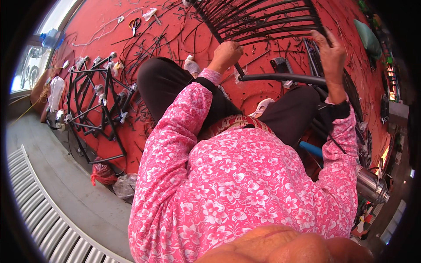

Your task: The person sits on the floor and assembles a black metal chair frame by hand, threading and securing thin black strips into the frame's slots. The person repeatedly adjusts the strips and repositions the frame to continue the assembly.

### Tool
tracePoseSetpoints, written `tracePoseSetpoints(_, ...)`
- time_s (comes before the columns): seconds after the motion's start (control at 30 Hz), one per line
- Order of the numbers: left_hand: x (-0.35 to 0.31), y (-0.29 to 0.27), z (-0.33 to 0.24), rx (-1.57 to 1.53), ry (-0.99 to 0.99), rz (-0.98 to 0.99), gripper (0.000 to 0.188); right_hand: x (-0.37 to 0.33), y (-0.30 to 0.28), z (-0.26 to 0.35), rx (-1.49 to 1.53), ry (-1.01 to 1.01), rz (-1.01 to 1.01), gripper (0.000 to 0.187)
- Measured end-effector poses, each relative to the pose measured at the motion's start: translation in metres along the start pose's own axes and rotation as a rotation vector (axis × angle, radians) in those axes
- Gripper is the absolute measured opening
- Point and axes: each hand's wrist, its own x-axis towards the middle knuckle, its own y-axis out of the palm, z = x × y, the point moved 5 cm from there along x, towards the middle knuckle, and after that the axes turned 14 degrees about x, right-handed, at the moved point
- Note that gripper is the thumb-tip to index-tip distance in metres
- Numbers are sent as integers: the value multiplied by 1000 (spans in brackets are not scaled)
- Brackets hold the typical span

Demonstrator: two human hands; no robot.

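Note:
A black tube frame with dark slat-like strips across it (267,19) leans in front of my knees. A bent dark tube (280,78) crosses nearer to me, between my hands. My left hand (226,55) is closed around the frame's lower left corner, its fingers curled. At the lower right corner my right hand (332,55) has its thumb and fingers on either side of the edge bar. Whether a loose strip is also pinched there, I cannot tell.
Dark offcuts and orange-handled scissors (134,26) litter the red floor (175,41). Several wrapped black tube frames (98,103) stand at the left, near a red bag (103,174). A steel flask (372,184) lies at my right, a green cushion (367,38) farther off.

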Motion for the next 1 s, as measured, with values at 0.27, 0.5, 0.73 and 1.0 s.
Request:
tracePoseSetpoints(0.27, -28, -101, -81, -60, 334, 123, 32, -85, 113, -39, -195, -87, 205, 44)
tracePoseSetpoints(0.5, -57, -217, -101, 197, 273, 183, 33, -105, 168, -44, -157, -177, 388, 50)
tracePoseSetpoints(0.73, -50, -215, -134, 60, 307, 160, 28, -109, 163, -2, -71, -453, 297, 66)
tracePoseSetpoints(1.0, -39, -204, -139, -102, 427, 151, 30, -115, 173, -9, 240, -275, 276, 21)
